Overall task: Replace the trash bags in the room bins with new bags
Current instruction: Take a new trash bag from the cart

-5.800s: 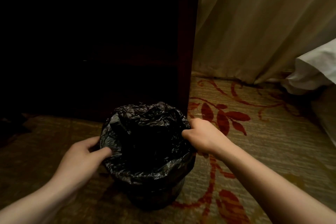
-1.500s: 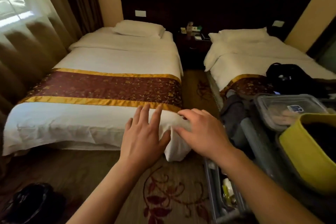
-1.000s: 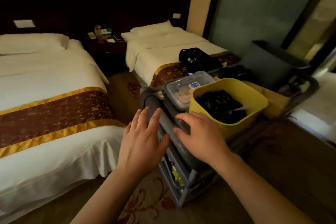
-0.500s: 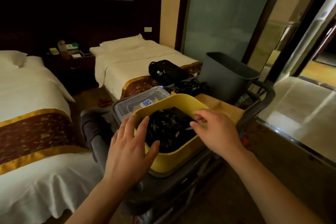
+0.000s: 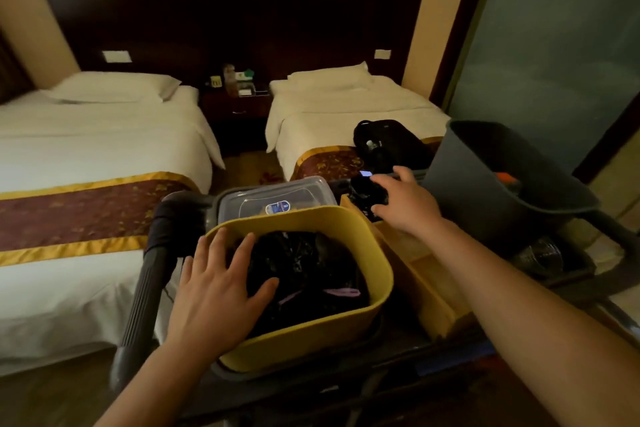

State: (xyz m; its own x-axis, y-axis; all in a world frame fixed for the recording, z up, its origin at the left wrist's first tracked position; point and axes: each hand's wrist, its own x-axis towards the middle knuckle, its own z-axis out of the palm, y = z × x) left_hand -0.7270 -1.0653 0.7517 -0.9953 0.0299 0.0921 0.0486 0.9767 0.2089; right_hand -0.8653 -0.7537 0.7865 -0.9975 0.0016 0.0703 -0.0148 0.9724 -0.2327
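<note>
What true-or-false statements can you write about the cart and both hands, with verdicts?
1. The yellow tub holds black plastic bags. True.
2. The left hand is curled into a fist. False: it lies open over the tub's rim.
3. The clear container behind the tub has its lid on. True.
4. The right hand reaches into the yellow tub. False: it reaches past it, toward a dark bundle.

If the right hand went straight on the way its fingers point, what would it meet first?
Most likely the dark bundle in the wooden tray, right ahead of the right hand; depth is unclear, so its fingers may already touch it.
</note>
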